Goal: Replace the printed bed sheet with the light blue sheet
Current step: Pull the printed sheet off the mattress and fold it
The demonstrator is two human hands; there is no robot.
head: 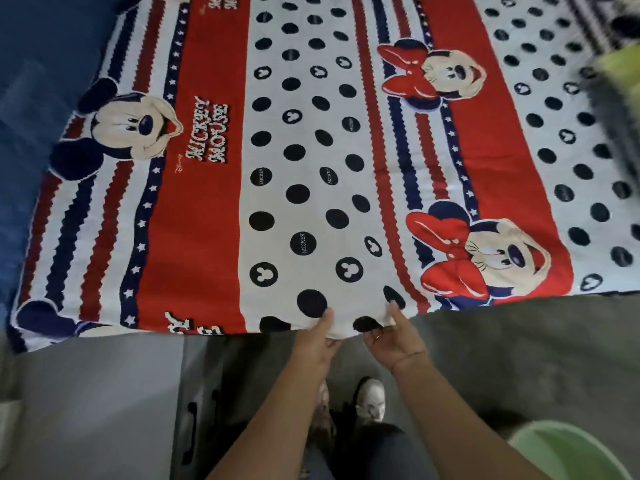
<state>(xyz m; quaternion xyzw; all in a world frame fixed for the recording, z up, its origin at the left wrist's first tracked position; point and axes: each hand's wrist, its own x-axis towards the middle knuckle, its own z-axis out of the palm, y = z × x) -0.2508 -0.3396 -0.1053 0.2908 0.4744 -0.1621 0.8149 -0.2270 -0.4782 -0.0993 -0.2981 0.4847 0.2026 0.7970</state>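
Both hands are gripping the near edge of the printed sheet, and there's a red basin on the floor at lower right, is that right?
Not quite. The head view shows the basin on the floor at lower right is light green, not red. The left hand and the right hand do both grip the near edge of the printed sheet.

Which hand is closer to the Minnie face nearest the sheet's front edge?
Right. The right hand grips the edge of the printed sheet just left of that Minnie face; the left hand holds the edge farther left.
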